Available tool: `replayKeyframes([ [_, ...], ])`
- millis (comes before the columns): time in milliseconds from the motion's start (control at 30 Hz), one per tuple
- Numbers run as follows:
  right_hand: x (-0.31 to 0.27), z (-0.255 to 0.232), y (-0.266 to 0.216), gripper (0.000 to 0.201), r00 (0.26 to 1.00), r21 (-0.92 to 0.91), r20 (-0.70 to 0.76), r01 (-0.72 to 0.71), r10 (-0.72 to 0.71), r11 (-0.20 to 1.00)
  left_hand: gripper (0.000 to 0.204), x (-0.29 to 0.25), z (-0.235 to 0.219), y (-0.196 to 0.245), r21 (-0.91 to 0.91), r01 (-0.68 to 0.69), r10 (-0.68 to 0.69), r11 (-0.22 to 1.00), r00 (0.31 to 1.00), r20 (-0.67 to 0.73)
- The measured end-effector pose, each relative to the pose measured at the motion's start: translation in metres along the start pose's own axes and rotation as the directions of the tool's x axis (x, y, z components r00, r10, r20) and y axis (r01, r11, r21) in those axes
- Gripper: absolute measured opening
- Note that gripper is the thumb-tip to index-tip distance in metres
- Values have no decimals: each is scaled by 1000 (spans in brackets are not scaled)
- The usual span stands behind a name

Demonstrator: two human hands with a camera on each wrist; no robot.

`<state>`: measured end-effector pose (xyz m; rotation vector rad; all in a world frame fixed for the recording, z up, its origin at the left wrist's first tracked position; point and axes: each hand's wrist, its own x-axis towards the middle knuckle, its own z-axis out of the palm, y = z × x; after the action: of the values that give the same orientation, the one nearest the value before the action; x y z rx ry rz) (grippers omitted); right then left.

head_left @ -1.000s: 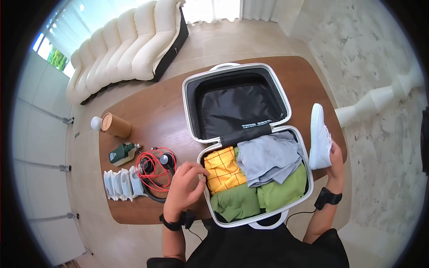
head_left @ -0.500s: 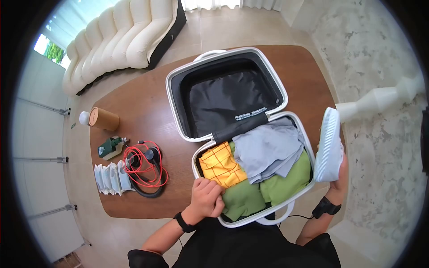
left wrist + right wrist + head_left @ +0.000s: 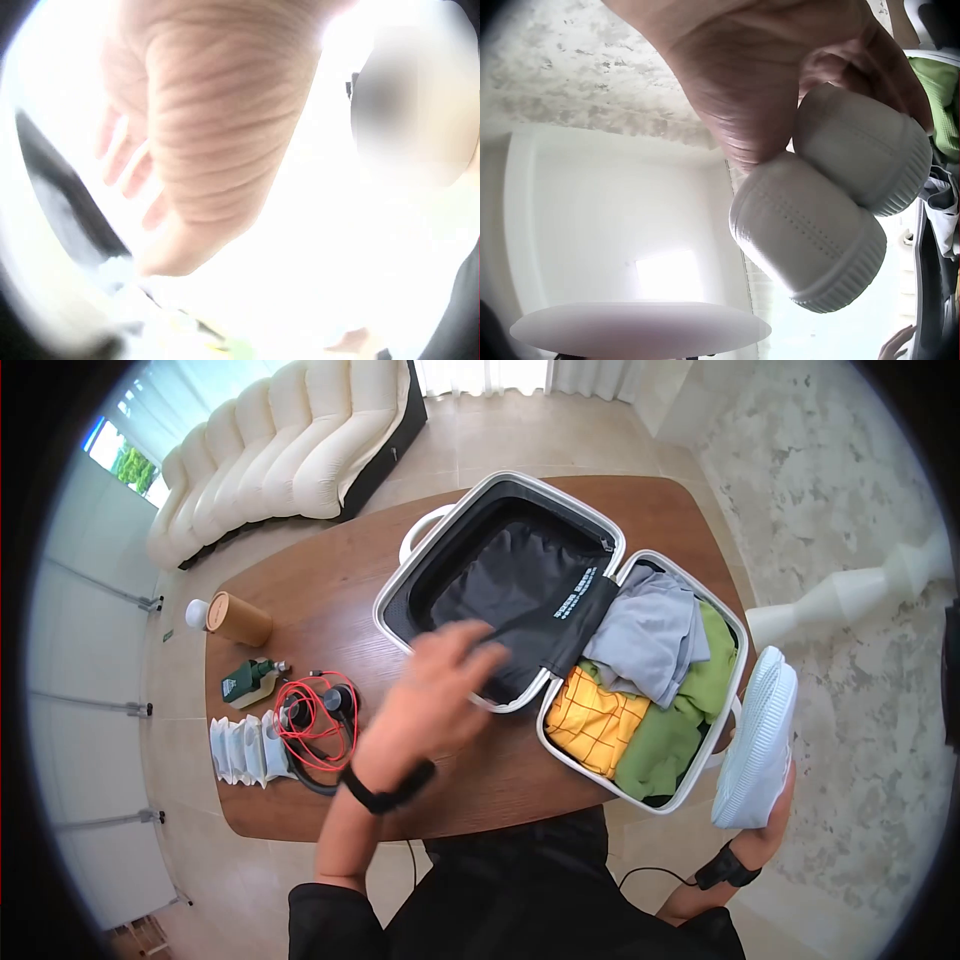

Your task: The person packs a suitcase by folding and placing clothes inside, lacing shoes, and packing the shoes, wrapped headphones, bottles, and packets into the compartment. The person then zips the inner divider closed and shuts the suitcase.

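Note:
An open suitcase lies on the table, its dark-lined lid (image 3: 500,575) at the left and its filled half at the right. That half holds a yellow checked cloth (image 3: 597,722), a grey garment (image 3: 650,635) and green clothing (image 3: 655,750). Blurred, my left hand (image 3: 425,700) is raised near the lid's lower left edge, fingers spread, holding nothing. My right hand (image 3: 780,75) grips a pair of white shoes (image 3: 810,232) by the heels, right of the suitcase; in the head view the shoes (image 3: 757,745) largely hide that hand.
On the table's left stand a brown cylinder (image 3: 240,620) with a white-capped item beside it, a green bottle (image 3: 247,683), several pale packets (image 3: 240,750) and headphones with a red cable (image 3: 318,725). Behind the table is a cream sofa (image 3: 280,450).
The suitcase has turned on the table, its filled half swinging right and away. My left hand has left its near edge and moved up and left. The shoes have come lower, nearer my body.

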<state>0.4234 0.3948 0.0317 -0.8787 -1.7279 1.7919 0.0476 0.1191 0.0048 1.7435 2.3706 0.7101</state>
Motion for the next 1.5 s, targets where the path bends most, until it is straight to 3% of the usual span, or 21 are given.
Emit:
replayKeyframes([
  [33, -3, -2, 8, 55, 1000, 5, 3, 7, -7, 1000, 53, -5, -10, -22, 203, 62, -55, 977, 998, -42],
  [100, -14, -4, 30, 59, 990, -4, -134, -37, 36, 999, 55, -19, -16, -65, 164, 80, -83, 983, 997, 8],
  [167, -10, 24, 9, 62, 991, -25, -108, -82, 79, 996, 56, -26, -16, -80, 168, 15, -14, 986, 1000, -5],
  [233, -11, 41, 2, 66, 988, -55, -84, -134, 129, 989, 51, -35, -15, -83, 24, 94, -95, 995, 995, 14],
  [333, -15, 59, 6, 78, 984, -5, 44, -175, 175, 985, 45, -47, 5, -88, 155, 49, -36, 987, 996, -83],
  [500, -15, 95, 7, 84, 984, -60, 46, -168, 171, 984, 47, -66, 24, -71, 189, 33, 16, 981, 968, -251],
  [567, -14, 105, 13, 83, 970, -4, 111, -215, 214, 977, 49, -81, 32, -53, 176, 159, -101, 971, 949, -298],
  [700, -14, 123, 13, 81, 976, 33, 134, -180, 174, 983, 53, -98, 54, -2, 161, 207, -145, 965, 934, -327],
  [900, -15, 140, 21, 79, 976, 2, 107, -193, 191, 981, 51, -82, 96, 36, 56, 263, -215, 963, 879, -425],
  [967, -16, 138, 23, 78, 975, -36, 129, -178, 181, 983, 48, -71, 107, 53, 18, 329, -294, 944, 866, -403],
  [1100, -16, 135, 32, 77, 970, 29, 111, -219, 214, 975, 34, -62, 126, 112, -117, 289, -307, 950, 933, -187],
  [1167, -17, 141, 39, 70, 980, 3, 104, -172, 171, 985, 28, -74, 112, 120, -397, 145, -138, 906, 989, 47],
  [1200, -16, 141, 40, 63, 987, -22, 89, -132, 134, 991, 24, -79, 100, 112, -488, 45, 40, 872, 986, 161],
  [1233, -15, 144, 43, 63, 988, -21, 88, -128, 129, 992, 20, -84, 87, 97, -643, -72, 201, 762, 971, 129],
  [1300, -16, 140, 43, 61, 990, -13, 96, -100, 100, 995, 18, -84, 52, 64, -555, -39, 177, 831, 964, 197],
  [1400, -14, 128, 57, 62, 986, 49, 136, -99, 92, 994, 30, -74, 20, -6, -324, 45, -65, 945, 997, -51],
  [1433, -15, 125, 62, 62, 986, 49, 138, -102, 95, 994, 38, -70, 20, -28, -257, 92, -138, 962, 976, -167],
  [1500, -16, 124, 70, 64, 988, -26, 67, -138, 140, 990, 63, -67, 30, -60, -50, 244, -249, 968, 942, -226],
])
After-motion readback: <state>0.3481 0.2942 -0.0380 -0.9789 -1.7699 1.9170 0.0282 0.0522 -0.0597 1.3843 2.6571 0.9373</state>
